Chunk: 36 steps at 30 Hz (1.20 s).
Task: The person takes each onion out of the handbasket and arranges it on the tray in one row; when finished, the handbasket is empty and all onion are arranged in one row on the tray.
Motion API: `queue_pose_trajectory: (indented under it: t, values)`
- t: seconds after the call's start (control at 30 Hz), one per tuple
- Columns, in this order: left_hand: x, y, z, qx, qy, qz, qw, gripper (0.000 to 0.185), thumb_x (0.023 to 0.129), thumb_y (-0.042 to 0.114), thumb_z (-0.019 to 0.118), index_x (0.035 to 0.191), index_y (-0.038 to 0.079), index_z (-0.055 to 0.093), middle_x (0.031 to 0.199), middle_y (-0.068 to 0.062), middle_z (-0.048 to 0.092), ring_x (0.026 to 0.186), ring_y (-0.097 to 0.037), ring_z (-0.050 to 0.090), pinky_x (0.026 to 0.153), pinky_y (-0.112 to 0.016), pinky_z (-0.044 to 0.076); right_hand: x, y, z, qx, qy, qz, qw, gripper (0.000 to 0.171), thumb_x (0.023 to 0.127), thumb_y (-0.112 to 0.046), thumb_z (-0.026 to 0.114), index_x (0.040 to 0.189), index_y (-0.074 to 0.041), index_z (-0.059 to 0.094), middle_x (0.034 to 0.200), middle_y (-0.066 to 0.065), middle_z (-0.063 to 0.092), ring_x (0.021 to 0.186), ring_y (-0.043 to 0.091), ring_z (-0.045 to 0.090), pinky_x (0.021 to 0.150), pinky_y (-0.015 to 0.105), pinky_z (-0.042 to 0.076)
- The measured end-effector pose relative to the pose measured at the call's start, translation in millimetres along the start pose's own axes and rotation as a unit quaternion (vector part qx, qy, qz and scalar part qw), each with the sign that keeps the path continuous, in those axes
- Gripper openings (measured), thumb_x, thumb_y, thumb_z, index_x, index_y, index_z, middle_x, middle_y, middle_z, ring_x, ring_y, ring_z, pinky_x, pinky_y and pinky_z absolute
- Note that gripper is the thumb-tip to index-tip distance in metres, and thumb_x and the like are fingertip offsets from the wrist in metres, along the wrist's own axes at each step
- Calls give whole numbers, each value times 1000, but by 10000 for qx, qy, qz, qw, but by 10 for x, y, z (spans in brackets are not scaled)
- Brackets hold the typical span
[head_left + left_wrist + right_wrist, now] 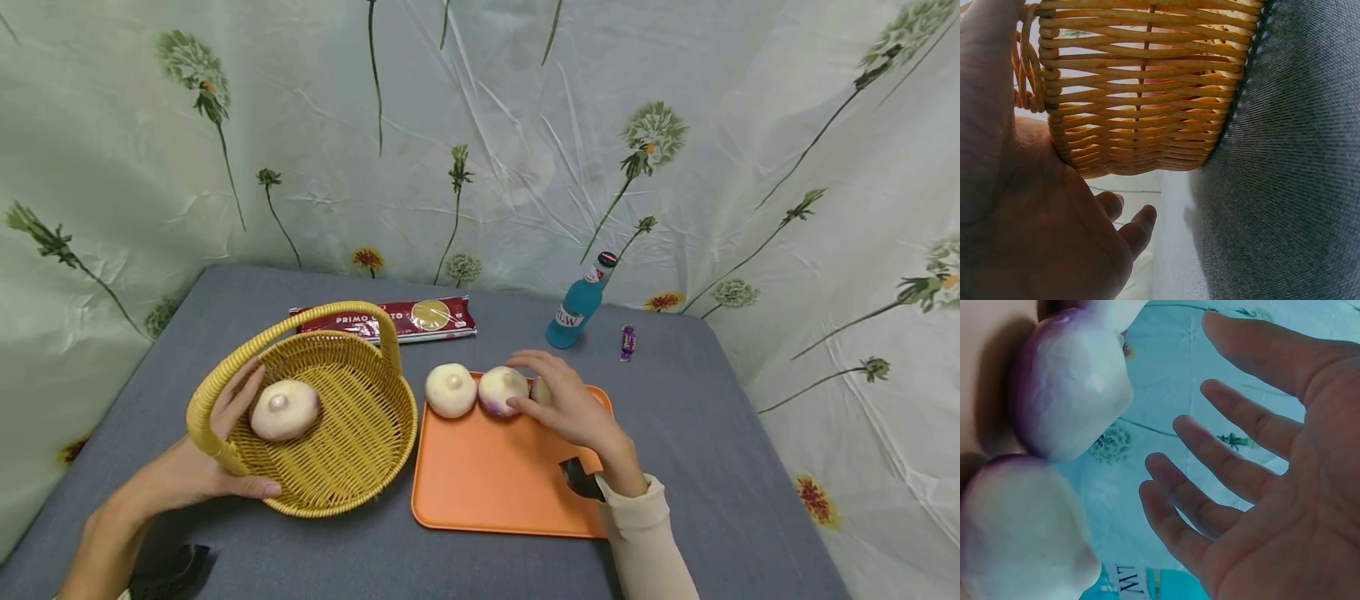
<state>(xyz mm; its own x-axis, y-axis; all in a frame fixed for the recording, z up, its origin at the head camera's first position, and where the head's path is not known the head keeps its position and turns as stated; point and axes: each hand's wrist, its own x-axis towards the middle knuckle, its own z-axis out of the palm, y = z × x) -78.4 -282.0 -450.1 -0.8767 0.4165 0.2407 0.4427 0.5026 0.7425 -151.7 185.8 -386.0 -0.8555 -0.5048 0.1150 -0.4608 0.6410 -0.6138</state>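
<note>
My left hand (187, 467) holds the side of a yellow wicker basket (360, 433), thumb along the near rim and fingers at the far side behind the handle. One white-and-purple turnip (285, 410) lies inside, close to those fingers. Basket weave (1141, 94) fills the top of the left wrist view. On the orange tray (487, 483), a left turnip (451, 390), a middle turnip (502, 391) and a right turnip (541, 390), partly hidden by my right hand (562, 400), line the far edge. That hand hovers above them, its fingers spread and apart from the turnips in the right wrist view.
Behind the basket lies a red packet (442, 317). A blue bottle (577, 308) stands beyond the tray, with a small purple-wrapped candy (627, 343) to its right. Grey cloth (675, 467) covers the table, and a flowered curtain (510, 167) hangs behind.
</note>
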Motion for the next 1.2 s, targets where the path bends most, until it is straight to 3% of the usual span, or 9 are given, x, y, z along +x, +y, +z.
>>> queue_pose_trajectory:
  t: [0.43,0.77,1.2]
  values:
    - [-16,-1,-17,60,-54,-110,9999,147,56,14,98,162,10,-4,166,-18,-9,147,2,-11,102,-1,2,132,-185,55,-203,-289,-525,9980,44,91,-16,74,133,-8,62,143,12,55,135,31,46,111,53,37]
    - [-2,-20,-7,124,7,-26,9999,148,54,16,99,161,7,-2,165,-22,-7,147,3,-9,103,-1,2,203,-282,132,-240,-460,-748,9959,44,94,-27,72,134,-12,61,143,8,54,134,27,45,110,51,38]
    - [3,-23,-4,46,-36,-72,10000,148,55,16,99,161,8,-4,165,-21,-9,148,1,-11,103,-1,2,264,-458,204,-247,-714,-1062,9915,41,94,-17,71,132,-8,61,144,8,53,135,26,44,109,50,39]
